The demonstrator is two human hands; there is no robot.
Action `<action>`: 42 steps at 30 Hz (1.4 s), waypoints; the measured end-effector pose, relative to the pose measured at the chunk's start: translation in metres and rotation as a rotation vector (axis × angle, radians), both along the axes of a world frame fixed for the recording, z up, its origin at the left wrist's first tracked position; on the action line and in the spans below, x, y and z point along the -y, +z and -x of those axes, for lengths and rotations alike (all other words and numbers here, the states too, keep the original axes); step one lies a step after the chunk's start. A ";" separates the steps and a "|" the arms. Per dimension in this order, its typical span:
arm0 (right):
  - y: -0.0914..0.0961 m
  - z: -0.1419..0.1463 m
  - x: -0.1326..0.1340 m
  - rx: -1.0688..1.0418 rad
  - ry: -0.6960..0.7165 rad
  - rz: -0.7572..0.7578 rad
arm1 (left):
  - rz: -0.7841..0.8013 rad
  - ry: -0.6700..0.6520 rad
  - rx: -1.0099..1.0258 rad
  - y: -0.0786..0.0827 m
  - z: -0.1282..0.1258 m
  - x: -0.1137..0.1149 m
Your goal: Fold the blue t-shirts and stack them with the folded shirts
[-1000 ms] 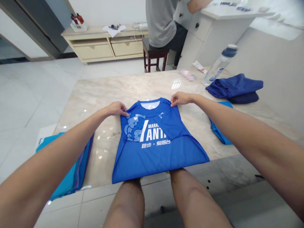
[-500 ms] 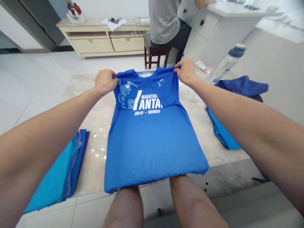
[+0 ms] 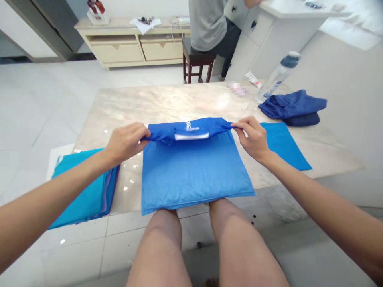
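A folded blue T-shirt [image 3: 193, 171] lies as a compact rectangle on the marble table [image 3: 167, 99], right at the edge nearest me. Its far end forms a rolled band with a white label [image 3: 191, 136] and small white print. My left hand [image 3: 125, 143] pinches the band's left end, and my right hand [image 3: 251, 137] grips its right end. The printed front is hidden. My thighs lie just below the shirt's near edge.
A stack of teal and purple garments [image 3: 80, 187] sits left of the shirt. To the right are a flat blue cloth [image 3: 284, 145], a navy garment [image 3: 291, 105] and a water bottle [image 3: 278, 75]. Beyond, a person in grey [image 3: 206, 26] sits on a wooden stool [image 3: 197, 63] by a white counter [image 3: 287, 12].
The shirt's top has flipped over into a band, hiding the printed front. Both hands have come nearer me and spread apart, and the shirt now looks shorter.
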State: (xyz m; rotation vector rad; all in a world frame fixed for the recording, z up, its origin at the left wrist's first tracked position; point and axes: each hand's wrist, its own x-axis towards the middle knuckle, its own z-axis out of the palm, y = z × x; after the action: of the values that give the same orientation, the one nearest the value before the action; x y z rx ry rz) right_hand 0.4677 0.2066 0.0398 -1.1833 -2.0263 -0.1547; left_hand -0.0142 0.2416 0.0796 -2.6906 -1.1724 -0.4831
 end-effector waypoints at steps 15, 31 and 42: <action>-0.036 -0.031 0.165 0.319 0.193 0.165 | 0.092 -0.221 -0.058 -0.034 0.003 0.150; -0.044 -0.043 0.188 0.324 0.264 0.236 | 0.251 -0.367 -0.058 -0.050 0.015 0.156; -0.041 0.022 0.168 0.382 0.506 0.230 | 0.459 -0.499 -0.152 -0.049 -0.029 0.161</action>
State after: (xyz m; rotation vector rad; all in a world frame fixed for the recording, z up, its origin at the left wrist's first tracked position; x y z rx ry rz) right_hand 0.4458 0.0382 -0.0008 -0.7719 -2.6741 0.1160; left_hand 0.0147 0.0805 0.0309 -3.3543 -0.6167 -0.0590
